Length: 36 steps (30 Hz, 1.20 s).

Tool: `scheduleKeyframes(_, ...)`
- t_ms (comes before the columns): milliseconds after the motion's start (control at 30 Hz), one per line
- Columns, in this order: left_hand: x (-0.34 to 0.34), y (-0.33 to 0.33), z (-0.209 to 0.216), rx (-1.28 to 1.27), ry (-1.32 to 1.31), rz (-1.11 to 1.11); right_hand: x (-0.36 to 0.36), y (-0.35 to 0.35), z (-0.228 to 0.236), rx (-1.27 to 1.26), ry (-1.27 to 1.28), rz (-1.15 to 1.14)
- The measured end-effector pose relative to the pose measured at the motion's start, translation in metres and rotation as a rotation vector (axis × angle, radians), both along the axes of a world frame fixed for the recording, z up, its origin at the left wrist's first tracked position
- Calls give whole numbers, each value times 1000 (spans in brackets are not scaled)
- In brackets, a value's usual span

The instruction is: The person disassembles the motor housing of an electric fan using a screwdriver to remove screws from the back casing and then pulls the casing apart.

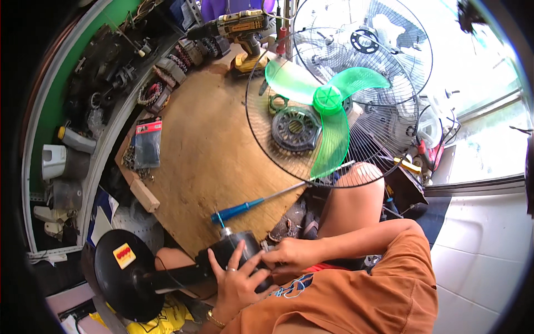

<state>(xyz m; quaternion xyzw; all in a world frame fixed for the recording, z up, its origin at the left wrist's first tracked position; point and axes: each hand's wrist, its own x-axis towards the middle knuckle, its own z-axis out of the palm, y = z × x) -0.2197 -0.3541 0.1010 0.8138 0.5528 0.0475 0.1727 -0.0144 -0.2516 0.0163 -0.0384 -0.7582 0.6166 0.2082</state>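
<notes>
Across my lap lies a black stand fan, its round base (108, 278) at the left and its pole (181, 278) running to the motor housing (227, 246). A metal shaft (225, 231) sticks out of the housing toward the table. My left hand (239, 281), wearing a ring, grips the housing with fingers spread around it. At the housing's right side, the fingers of my right hand (295, 253) are pinched together; what they hold is hidden. Just beyond the shaft, a screwdriver with a blue handle (239, 209) lies on the wooden table (194, 150).
Green fan blades (328, 100) rest over a wire guard (248, 114) at the table's right, beside a round black part (295, 129). A yellow-black cordless drill (243, 36) stands at the back. A plastic packet (148, 146) and wooden block (144, 195) lie left.
</notes>
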Motion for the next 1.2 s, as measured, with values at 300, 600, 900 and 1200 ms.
scheduleKeyframes(300, -13, 7, -10, -30, 33, 15, -2, 38, -11, -226, 78, 162)
scheduleKeyframes(600, -17, 7, -15, -9, -15, -1, 3, 33, -17, -294, 40, 173)
scheduleKeyframes(900, 1, 16, -23, 218, 146, 18, -6, 10, 8, 487, -458, -33)
scheduleKeyframes(1200, 14, 36, -2, -130, 55, -15, -10, 22, -12, 450, -188, 57)
